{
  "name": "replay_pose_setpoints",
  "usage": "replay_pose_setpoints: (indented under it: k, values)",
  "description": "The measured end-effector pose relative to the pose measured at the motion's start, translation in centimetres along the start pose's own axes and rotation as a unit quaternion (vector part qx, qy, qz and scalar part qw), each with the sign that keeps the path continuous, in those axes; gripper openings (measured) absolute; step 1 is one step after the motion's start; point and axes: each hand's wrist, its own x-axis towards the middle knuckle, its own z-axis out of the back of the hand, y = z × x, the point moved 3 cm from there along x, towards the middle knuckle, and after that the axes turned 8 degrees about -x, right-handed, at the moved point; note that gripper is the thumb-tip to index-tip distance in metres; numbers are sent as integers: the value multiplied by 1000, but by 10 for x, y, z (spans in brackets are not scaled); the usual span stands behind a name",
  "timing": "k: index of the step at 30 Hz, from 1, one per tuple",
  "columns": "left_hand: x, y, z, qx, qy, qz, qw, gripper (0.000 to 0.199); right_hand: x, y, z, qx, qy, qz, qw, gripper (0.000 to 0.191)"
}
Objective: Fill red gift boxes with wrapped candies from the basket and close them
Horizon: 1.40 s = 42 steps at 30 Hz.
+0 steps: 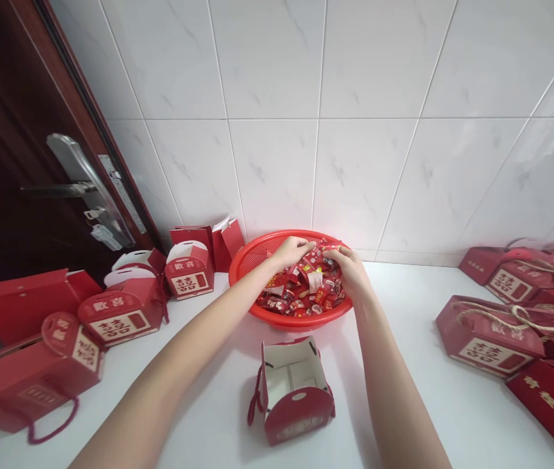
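Observation:
A red plastic basket full of red-wrapped candies stands against the wall. Both of my hands are over its far half. My left hand has its fingers closed on a wrapped candy at the top of the pile. Close beside it, my right hand pinches a red wrapped candy; its fingertips partly cover it. Between my forearms, in front of the basket, sits an open red candy box with a white inside, no candies visible in it and a dark red cord at its side.
Several red gift boxes and a red bag with a cord handle stand at the left on the white table. More red boxes with twine bows lie at the right. A tiled wall rises behind; a dark door is at the left.

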Motion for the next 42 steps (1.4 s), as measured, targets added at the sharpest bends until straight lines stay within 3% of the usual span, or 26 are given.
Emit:
replay_pose_setpoints:
  k: [6,9,14,20,27,32,36,42]
  values:
    - [-10,14,-17,88,148,44,984,16,0,3,1,13,-26,14,999,19]
    - [-14,18,-32,130,210,51,968,12,0,3,1,15,-27,14,999,18]
    - [-14,22,-48,175,257,54,949,24,1,1,1,14,-21,8,1000,18]
    - [-18,15,-43,160,274,51,947,20,0,2,0,20,-17,9,1000,18]
    - [-26,-6,-23,82,214,20,973,12,-6,13,-1,37,-5,9,999,22]
    - [-41,-20,9,6,107,-30,994,21,-15,28,-1,33,20,15,999,22]
    - [-67,-28,29,-140,-18,-62,988,23,-30,48,-4,12,70,22,997,17]
    - [-111,-49,34,-233,-77,-79,966,26,-57,73,-16,-68,211,32,975,18]
